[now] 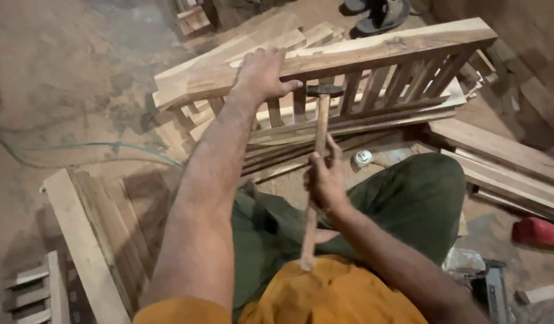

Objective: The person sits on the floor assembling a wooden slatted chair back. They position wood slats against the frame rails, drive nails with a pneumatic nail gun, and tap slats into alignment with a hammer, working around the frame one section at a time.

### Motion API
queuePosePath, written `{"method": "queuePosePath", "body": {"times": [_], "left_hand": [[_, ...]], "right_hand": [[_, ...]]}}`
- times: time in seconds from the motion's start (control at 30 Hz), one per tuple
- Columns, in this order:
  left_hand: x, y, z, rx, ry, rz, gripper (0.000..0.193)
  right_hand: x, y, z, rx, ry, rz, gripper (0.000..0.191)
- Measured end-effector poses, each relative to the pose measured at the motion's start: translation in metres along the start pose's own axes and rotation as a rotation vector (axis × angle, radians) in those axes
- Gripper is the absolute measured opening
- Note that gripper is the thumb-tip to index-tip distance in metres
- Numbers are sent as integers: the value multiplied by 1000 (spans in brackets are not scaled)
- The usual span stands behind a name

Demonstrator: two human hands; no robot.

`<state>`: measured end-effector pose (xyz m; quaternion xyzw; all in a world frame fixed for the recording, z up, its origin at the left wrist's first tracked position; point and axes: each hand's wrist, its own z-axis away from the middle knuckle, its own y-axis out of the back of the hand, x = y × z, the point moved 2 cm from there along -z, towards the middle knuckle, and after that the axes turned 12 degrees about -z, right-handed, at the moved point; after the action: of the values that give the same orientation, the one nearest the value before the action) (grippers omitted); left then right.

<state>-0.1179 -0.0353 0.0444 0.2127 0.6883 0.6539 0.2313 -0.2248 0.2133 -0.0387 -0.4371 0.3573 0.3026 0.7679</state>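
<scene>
Far of centre, left hand (262, 72) spreads flat on stiff, probably heavy slatted frame (373, 48); right hand (325, 180) grips hammer (321, 120) mid-handle.

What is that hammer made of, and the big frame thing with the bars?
The hammer seems to have a pale, bare wooden handle and a dark head, probably metal. The slatted frame looks like raw, unpainted wood: brown grain streaks show along its top rail, with no shine of varnish.

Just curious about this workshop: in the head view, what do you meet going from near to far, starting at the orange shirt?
Orange shirt → right hand gripping the wooden-handled hammer → left hand on the slatted wooden frame → dark sandals.
</scene>
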Motion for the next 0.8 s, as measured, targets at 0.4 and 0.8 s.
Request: {"method": "queuePosePath", "body": {"times": [0.4,0.8], "left_hand": [[-8,-12,-11,120,40,100,70],[7,-15,3,412,133,131,36]], "right_hand": [[-69,50,-9,-138,565,638,71],[-168,104,-117,-338,1018,1672,38]]}}
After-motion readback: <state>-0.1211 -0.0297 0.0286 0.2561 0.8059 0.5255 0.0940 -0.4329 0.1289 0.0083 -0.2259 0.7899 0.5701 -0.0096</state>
